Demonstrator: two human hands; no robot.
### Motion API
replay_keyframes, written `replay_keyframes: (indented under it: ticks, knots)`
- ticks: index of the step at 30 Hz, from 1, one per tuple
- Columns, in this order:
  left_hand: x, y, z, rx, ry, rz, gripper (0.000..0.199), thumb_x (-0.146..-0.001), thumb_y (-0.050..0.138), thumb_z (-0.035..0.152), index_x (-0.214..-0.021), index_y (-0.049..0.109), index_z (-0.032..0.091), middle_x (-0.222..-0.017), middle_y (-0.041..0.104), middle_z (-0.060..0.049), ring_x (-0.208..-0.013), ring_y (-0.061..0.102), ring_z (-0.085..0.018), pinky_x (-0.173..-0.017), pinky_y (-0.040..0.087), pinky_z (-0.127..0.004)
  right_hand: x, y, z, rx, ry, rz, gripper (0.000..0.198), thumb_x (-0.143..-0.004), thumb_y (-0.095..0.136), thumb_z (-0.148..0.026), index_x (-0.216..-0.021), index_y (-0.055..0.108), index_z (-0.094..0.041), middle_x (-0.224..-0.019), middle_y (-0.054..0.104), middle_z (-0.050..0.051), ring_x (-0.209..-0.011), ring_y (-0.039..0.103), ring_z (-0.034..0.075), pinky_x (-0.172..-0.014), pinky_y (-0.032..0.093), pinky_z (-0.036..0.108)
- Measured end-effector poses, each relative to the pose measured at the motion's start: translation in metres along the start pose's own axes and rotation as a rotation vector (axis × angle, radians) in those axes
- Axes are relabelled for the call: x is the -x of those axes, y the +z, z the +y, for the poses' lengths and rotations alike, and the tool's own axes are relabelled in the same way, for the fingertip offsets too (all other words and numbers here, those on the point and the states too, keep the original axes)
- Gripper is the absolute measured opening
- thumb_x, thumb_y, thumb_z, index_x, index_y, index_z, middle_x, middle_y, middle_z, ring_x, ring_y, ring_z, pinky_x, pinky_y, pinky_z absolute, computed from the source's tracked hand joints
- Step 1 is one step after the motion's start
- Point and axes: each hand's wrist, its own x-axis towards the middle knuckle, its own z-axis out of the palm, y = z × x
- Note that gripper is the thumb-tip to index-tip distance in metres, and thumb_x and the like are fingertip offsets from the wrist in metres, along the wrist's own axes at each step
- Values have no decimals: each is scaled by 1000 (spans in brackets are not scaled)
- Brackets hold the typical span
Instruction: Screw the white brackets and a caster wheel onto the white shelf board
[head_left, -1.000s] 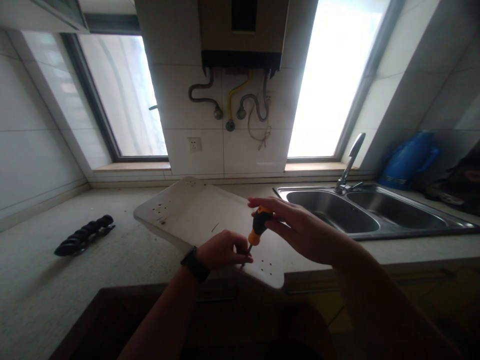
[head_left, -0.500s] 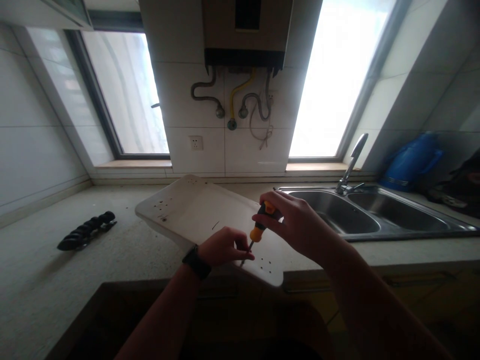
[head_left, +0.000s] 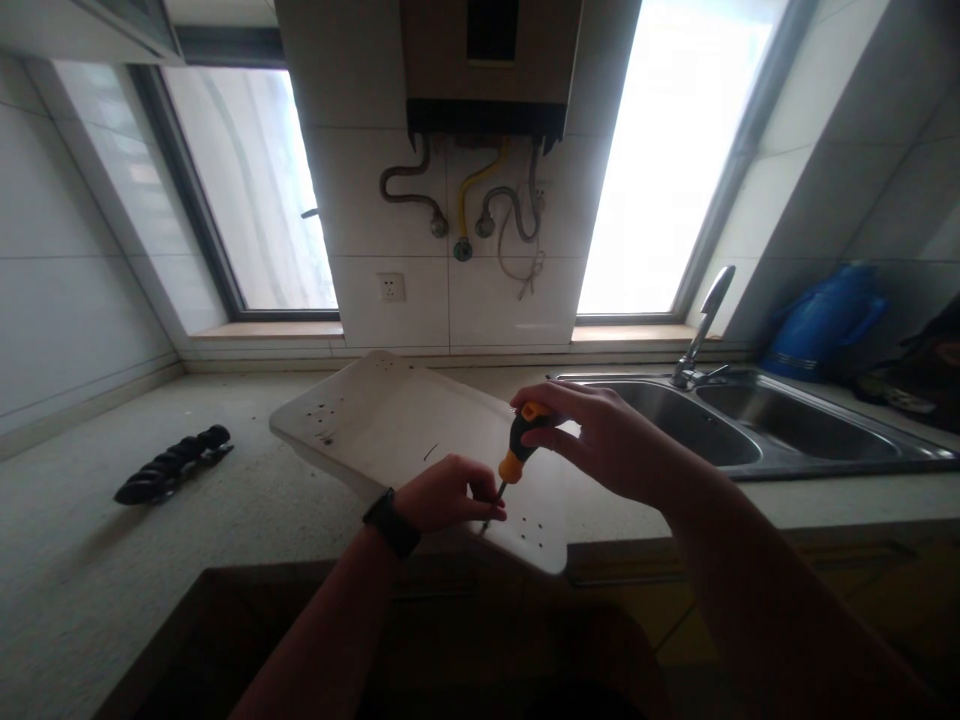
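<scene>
A screwdriver [head_left: 517,445] with a black and orange handle stands tilted over the near edge of a white board [head_left: 405,410]. My right hand [head_left: 585,430] is closed around the top of its handle. Low on the shaft, my left hand [head_left: 454,492] pinches the metal close to the tip, which meets the board's near edge. The board has rounded corners and clusters of small holes near its corners; it lies at an angle and juts past the counter's front edge. A thin dark mark or strip [head_left: 430,452] shows on its surface. Whether a screw sits under the tip, I cannot tell.
Black ribbed legs or spirals [head_left: 176,463] lie on the speckled counter [head_left: 247,520] at left. A double steel sink [head_left: 675,425] with a faucet [head_left: 701,330] is at right, near a blue jug [head_left: 825,320]. A water heater [head_left: 487,70] hangs above on the wall.
My right hand's grip on the screwdriver handle has shifted, its fingers and wrist turned slightly. The left hand and the board stay in nearly the same place.
</scene>
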Motion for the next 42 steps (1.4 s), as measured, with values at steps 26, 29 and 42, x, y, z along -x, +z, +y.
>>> replay_keyframes:
  ticks: [26, 29, 42]
  knots:
    - [-1, -4, -5, -2, 28, -127, 27, -85, 73, 37, -97, 73, 14, -90, 71, -4, -81, 65, -13, -78, 49, -25, 4, 18, -27, -179, 6, 134, 35, -88, 71, -30, -121, 67, -20, -102, 70, 0, -87, 65, 11, -78, 53, 24]
    - [-2, -3, -3, 1, 12, -100, 28, -85, 74, 38, -97, 73, 12, -88, 71, -4, -79, 65, -13, -75, 49, -24, 7, 19, -26, -124, 65, 198, 39, -87, 71, -36, -122, 67, -18, -96, 70, 2, -82, 64, 12, -75, 53, 28]
    - [-3, -3, -1, 42, -18, -140, 29, -85, 74, 39, -99, 74, 13, -90, 72, -5, -78, 65, -12, -72, 49, -23, 17, 5, -18, -99, 38, 118, 30, -91, 66, -21, -120, 64, -25, -108, 68, -4, -93, 64, 9, -83, 51, 22]
